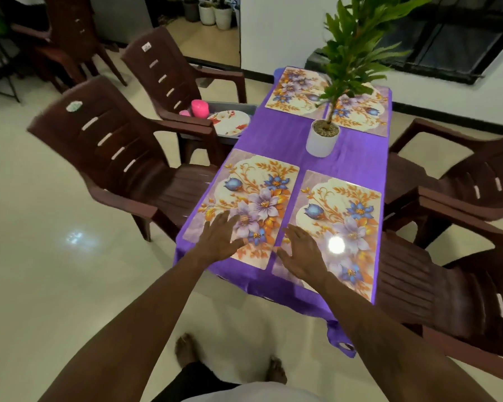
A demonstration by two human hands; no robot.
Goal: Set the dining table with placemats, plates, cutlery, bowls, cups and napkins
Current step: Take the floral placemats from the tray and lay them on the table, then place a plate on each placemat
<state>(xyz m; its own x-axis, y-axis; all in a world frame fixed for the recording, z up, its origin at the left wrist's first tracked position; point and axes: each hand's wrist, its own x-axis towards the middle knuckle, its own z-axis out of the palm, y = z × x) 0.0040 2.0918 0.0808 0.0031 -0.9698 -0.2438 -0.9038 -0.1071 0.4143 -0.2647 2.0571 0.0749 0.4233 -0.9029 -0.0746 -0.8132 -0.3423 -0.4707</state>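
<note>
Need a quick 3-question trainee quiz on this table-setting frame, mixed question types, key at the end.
1. True or false: a plate already lies on one of the placemats.
2. How many floral placemats are on the purple tablecloth? A) two B) three C) four
3. Fill in: the white plant pot stands near the table's ____.

Key:
1. False. The only plate in view sits in a grey tray on the chair beside the table, next to a pink cup.
2. C. Two near, under the open left hand and right hand, and two at the far end.
3. Middle, between the near and far pairs.
</note>
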